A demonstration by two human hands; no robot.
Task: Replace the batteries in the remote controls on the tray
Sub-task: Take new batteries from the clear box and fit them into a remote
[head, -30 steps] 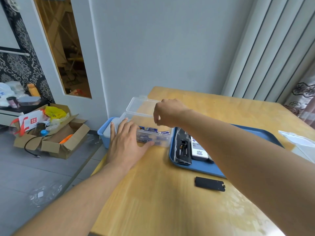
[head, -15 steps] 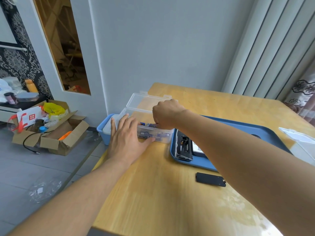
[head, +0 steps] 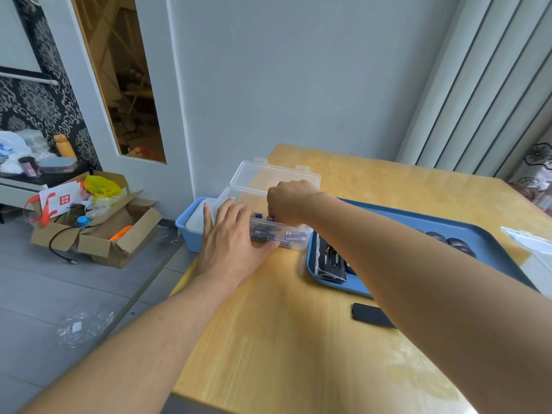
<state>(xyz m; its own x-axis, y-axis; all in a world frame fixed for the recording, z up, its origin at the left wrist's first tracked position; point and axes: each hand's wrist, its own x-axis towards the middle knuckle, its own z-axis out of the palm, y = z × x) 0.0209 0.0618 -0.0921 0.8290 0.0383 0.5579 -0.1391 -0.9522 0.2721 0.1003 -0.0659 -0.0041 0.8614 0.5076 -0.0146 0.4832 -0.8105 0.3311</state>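
Fingers of the left hand (head: 236, 237) lie straight and spread, pressed flat against the near wall and left end of the clear plastic battery box (head: 294, 245), with the thumb stretched along its lower edge. The right hand (head: 288, 201) reaches over the box from the right with its fingers curled down into it; the fingertips are hidden behind the knuckles, so I cannot tell whether they pinch a battery. Blue-labelled cylindrical batteries (head: 291, 236) lie on their sides inside the box, seen through the wall. The box's transparent hinged lid (head: 268, 176) stands thrown back behind it.

The box sits on the light wooden table (head: 298, 339), near the table's left edge and just left of the blue plastic tray (head: 493, 243). A black remote control with its battery bay uncovered (head: 330, 259) lies in the tray's near left corner, partly hidden by the right forearm. Dark round objects (head: 454, 243) lie farther right on the tray. A flat black battery cover (head: 370, 315) rests on the table just in front of the tray.

Beyond the table's left edge stand a blue plastic bin (head: 188, 231) and an open cardboard carton of clutter (head: 98, 231) on the grey floor.
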